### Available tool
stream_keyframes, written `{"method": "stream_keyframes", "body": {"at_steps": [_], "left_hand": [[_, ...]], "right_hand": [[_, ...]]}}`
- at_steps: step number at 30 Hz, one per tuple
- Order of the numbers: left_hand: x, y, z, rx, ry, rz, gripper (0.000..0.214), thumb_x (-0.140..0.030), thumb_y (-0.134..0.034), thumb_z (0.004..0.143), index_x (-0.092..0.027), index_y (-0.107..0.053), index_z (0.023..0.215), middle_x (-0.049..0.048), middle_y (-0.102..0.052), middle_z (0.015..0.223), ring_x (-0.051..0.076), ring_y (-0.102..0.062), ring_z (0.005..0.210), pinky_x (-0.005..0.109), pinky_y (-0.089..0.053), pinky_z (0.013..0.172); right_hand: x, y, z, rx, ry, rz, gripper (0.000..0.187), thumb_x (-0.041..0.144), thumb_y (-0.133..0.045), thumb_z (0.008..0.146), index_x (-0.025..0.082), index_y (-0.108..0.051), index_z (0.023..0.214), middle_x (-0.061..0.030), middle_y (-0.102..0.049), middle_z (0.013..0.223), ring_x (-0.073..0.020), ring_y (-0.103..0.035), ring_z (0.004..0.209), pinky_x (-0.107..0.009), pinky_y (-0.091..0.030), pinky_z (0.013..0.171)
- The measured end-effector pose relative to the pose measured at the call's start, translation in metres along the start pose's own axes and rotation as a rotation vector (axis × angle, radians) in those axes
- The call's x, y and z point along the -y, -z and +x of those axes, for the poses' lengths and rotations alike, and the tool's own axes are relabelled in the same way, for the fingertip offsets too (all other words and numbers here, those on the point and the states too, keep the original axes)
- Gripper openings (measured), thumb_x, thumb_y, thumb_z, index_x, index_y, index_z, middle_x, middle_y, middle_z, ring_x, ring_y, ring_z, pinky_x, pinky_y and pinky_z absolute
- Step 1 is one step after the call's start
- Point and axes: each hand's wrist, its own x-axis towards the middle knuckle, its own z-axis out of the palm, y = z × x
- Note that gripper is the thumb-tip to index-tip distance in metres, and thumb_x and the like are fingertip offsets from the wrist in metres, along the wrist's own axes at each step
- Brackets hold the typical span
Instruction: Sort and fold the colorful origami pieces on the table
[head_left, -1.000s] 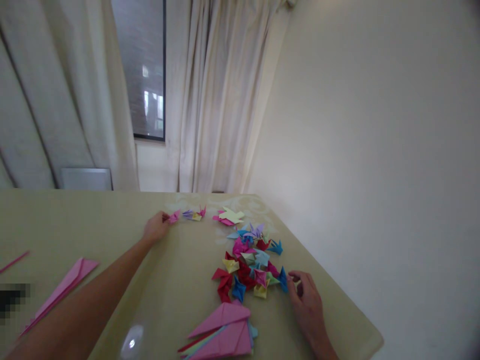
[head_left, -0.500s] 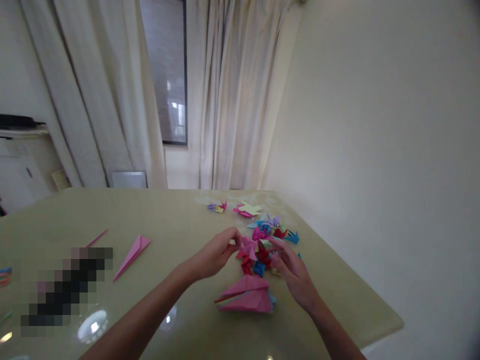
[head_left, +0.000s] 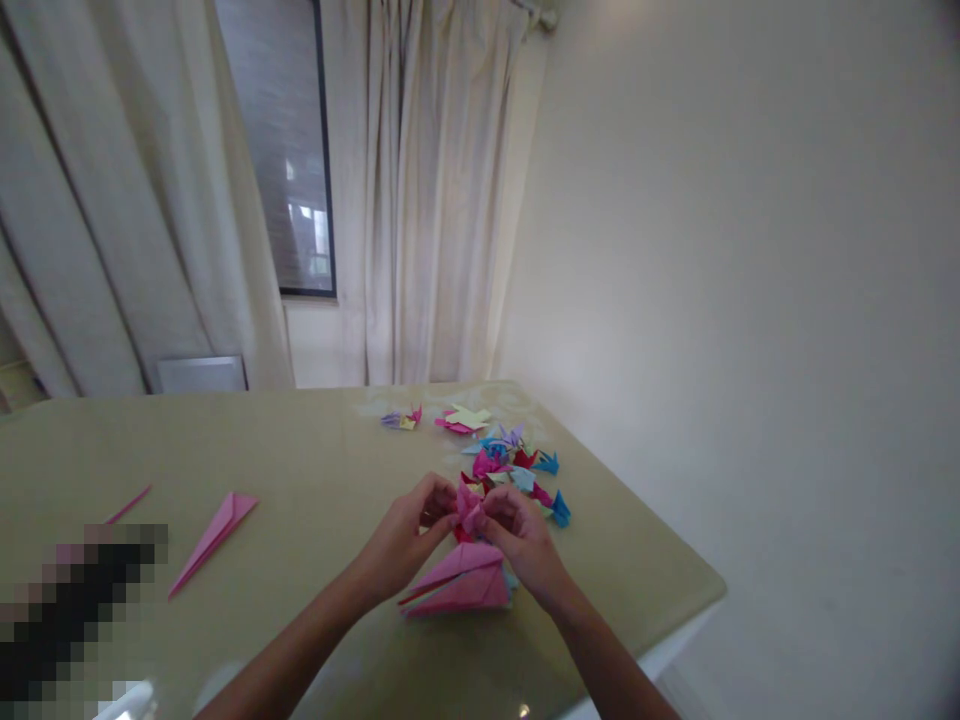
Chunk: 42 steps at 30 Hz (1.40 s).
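Between my two hands is a small pink folded-paper piece [head_left: 469, 508], perhaps an origami flower or crane; its exact shape is partly hidden by fingers. My left hand [head_left: 409, 532] pinches its left side with thumb and fingertips. On the opposite side, my right hand [head_left: 523, 538] is closed on it as well. Just below the hands lies a stack of pink folded paper [head_left: 461, 585], pointed toward the left, with other colours showing between the layers. A heap of colourful origami pieces [head_left: 521, 460] in blue, red, purple and pink spreads behind my fingers.
On the pale green table [head_left: 315, 450], a long pink folded-paper cone [head_left: 214, 540] lies to the left near a thin pink strip [head_left: 129, 503]. Farther back are flat yellow and pink paper shapes [head_left: 466, 418] and a small purple-pink cluster [head_left: 403, 419]. A white wall [head_left: 712, 300] borders the right.
My right hand has come in from the side and closed on the pink piece that my left hand holds. The view has turned slightly right, shifting everything left.
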Motion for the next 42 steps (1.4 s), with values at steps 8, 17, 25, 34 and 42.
{"method": "stream_keyframes", "body": {"at_steps": [8, 17, 25, 34, 42], "left_hand": [[0.038, -0.031, -0.044, 0.188, 0.013, 0.589, 0.039, -0.033, -0.067, 0.093, -0.027, -0.063, 0.131, 0.0091, -0.065, 0.139, 0.030, -0.056, 0.128, 0.046, -0.045, 0.112], [0.064, -0.057, -0.052, 0.266, 0.086, 0.806, 0.063, 0.003, -0.042, 0.085, -0.028, -0.065, 0.135, 0.0075, -0.066, 0.142, 0.026, -0.057, 0.129, 0.042, -0.044, 0.113], [0.053, 0.005, -0.032, 0.482, 0.214, 0.469, 0.093, -0.025, -0.086, 0.064, -0.032, -0.052, 0.150, 0.0112, -0.052, 0.152, 0.036, -0.049, 0.139, 0.050, -0.040, 0.119], [0.104, 0.093, 0.095, -0.202, 0.362, 0.829, 0.060, -0.035, -0.067, 0.088, -0.020, -0.055, 0.145, 0.0168, -0.055, 0.150, 0.032, -0.052, 0.139, 0.045, -0.045, 0.112], [0.147, 0.094, 0.191, -0.374, 0.434, 0.987, 0.068, -0.051, -0.065, 0.089, -0.023, -0.051, 0.149, 0.0199, -0.039, 0.165, 0.046, -0.029, 0.153, 0.067, -0.035, 0.115]], "right_hand": [[-0.005, 0.065, 0.000, -0.331, 0.128, -0.225, 0.039, 0.054, -0.088, 0.078, 0.022, -0.068, 0.086, -0.0036, -0.071, 0.082, -0.0225, -0.068, 0.075, -0.033, -0.056, 0.069], [-0.004, 0.194, 0.063, -0.759, -0.084, -0.724, 0.038, 0.059, -0.074, 0.069, 0.022, -0.069, 0.079, -0.0097, -0.076, 0.082, -0.0287, -0.071, 0.078, -0.041, -0.055, 0.076], [-0.038, 0.205, 0.066, -0.704, -0.162, -0.810, 0.036, 0.053, -0.072, 0.066, 0.021, -0.072, 0.080, -0.0127, -0.078, 0.086, -0.0312, -0.072, 0.079, -0.043, -0.053, 0.079], [-0.054, 0.214, 0.039, -0.779, -0.104, -0.908, 0.057, 0.072, -0.053, 0.071, 0.021, -0.070, 0.089, -0.0140, -0.075, 0.087, -0.0308, -0.067, 0.073, -0.045, -0.053, 0.075], [-0.048, 0.203, 0.043, -0.756, -0.018, -0.893, 0.050, 0.071, -0.056, 0.077, 0.022, -0.067, 0.079, -0.0097, -0.072, 0.074, -0.0304, -0.066, 0.069, -0.041, -0.051, 0.066]]}}
